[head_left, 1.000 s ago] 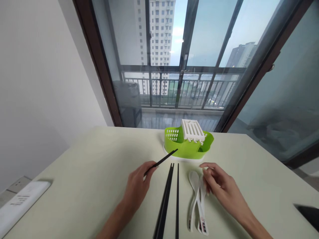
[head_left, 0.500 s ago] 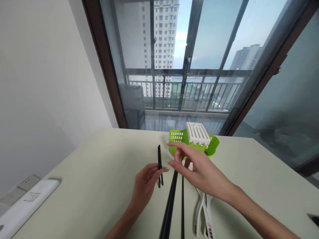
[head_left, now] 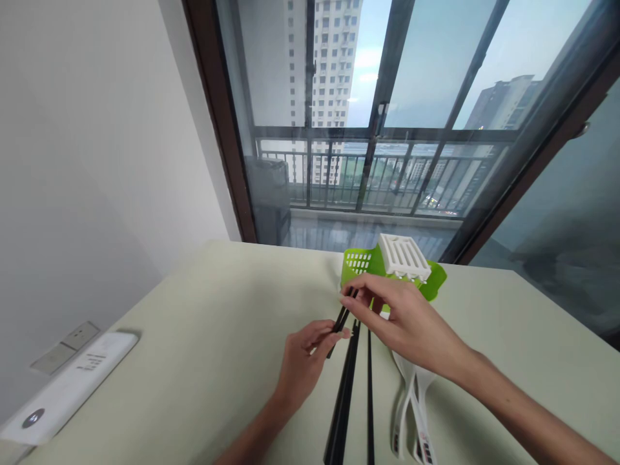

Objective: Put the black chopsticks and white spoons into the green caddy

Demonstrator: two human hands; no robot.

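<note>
A pair of black chopsticks slants up to the right above the table. My left hand pinches them near the lower end, and my right hand has its thumb and fingers closed on their upper end. More black chopsticks lie on the table just below, with one single chopstick apart to their right. Behind my right hand stands a green basket with a white slatted piece on top; the hand hides part of it. White spoons lie crossed under my right wrist.
The pale table ends at the far side before a glass sliding door. A white power strip lies along the left edge, beside a wall socket.
The chopsticks in my left hand have tilted from near upright to slanting right. My right hand, previously apart from them, now grips their upper end. The whole view has shifted slightly.
</note>
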